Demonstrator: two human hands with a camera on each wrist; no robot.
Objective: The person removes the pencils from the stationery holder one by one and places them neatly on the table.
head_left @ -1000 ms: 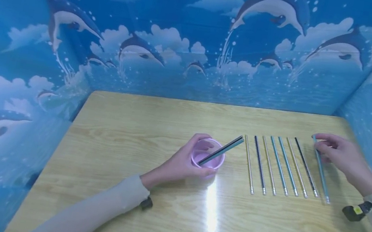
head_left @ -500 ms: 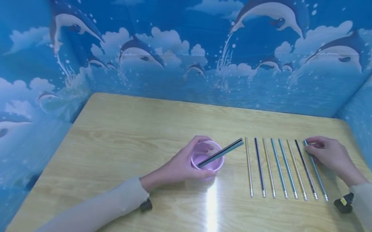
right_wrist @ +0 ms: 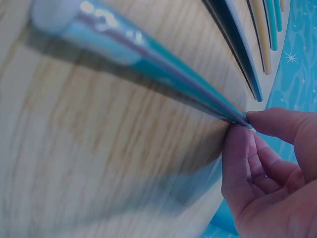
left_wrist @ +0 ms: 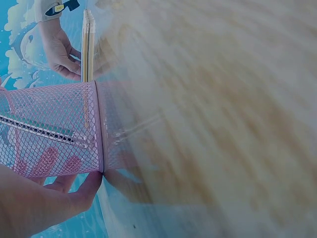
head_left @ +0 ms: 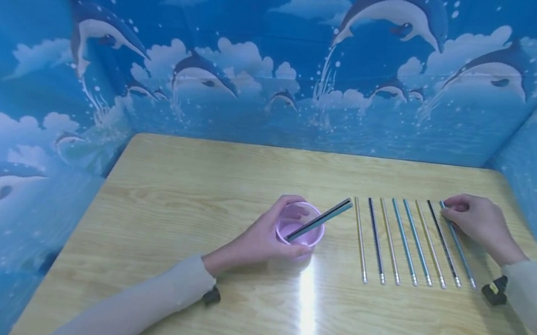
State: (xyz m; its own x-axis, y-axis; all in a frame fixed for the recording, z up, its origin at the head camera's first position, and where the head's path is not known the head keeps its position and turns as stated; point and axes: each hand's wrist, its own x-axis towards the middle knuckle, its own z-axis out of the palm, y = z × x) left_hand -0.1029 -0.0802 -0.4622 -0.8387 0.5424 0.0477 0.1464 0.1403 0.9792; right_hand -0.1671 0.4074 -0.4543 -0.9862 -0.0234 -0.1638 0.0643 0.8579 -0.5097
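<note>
My left hand [head_left: 260, 238] grips a pink mesh pencil cup [left_wrist: 54, 106] that stands on the table, with fingers and thumb around its sides. Inside, a dark pencil and a teal pencil [head_left: 323, 218] lean together to the right; the mesh shows their lower ends in the left wrist view. At the far right, my right hand [head_left: 483, 224] pinches the far tip of a teal pencil [right_wrist: 163, 72] between thumb and forefinger. That pencil lies on the table, its eraser end toward me. Beside it a black pencil [head_left: 443, 243] closes a row of pencils.
Several gold, dark and blue pencils, among them a gold one [head_left: 361, 239], lie roughly parallel between cup and right hand, erasers toward me. The wooden table [head_left: 183, 178] meets a dolphin-printed backdrop [head_left: 235, 110] at the back and sides. Light glares on the tabletop before the cup.
My right hand has moved left with the teal pencil, bringing it from apart on the right to close beside the black one. The left hand and cup have stayed in place.
</note>
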